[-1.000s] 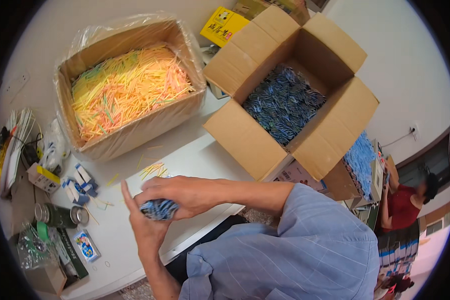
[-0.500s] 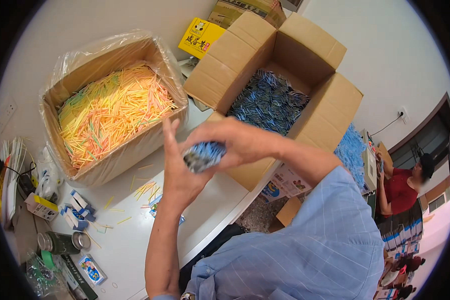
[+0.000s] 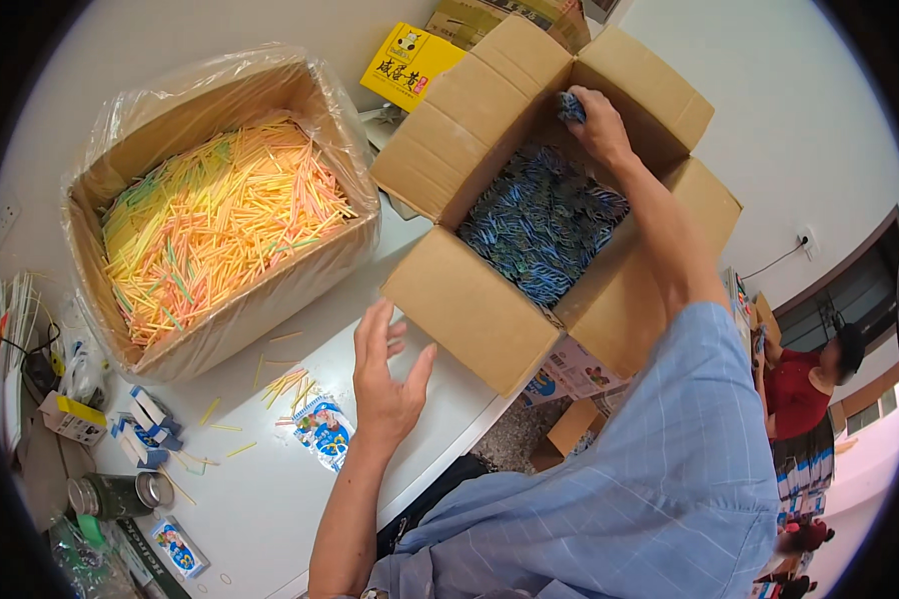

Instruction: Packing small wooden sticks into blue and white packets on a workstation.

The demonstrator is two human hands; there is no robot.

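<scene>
My right hand (image 3: 597,122) reaches into the far corner of an open cardboard box (image 3: 469,309) and is closed around a bundle of blue packets (image 3: 569,106). The box holds a heap of similar blue packets (image 3: 544,225). My left hand (image 3: 385,379) hovers open, fingers spread, over the white table (image 3: 260,499) just in front of that box. A small printed packet (image 3: 322,429) lies on the table beside my left hand, with a few loose yellow straws (image 3: 285,382) next to it.
A plastic-lined cardboard box (image 3: 270,290) full of yellow, orange and green straws stands at the left. Small blue-and-white cartons (image 3: 145,419), a tin can (image 3: 120,492) and other packets lie at the table's left edge. A yellow box (image 3: 410,65) sits behind. A person in red (image 3: 804,394) stands at the right.
My right hand has carried the blue bundle from in front of me up into the far corner of the packet box. My left hand let go of it and dropped open toward the table.
</scene>
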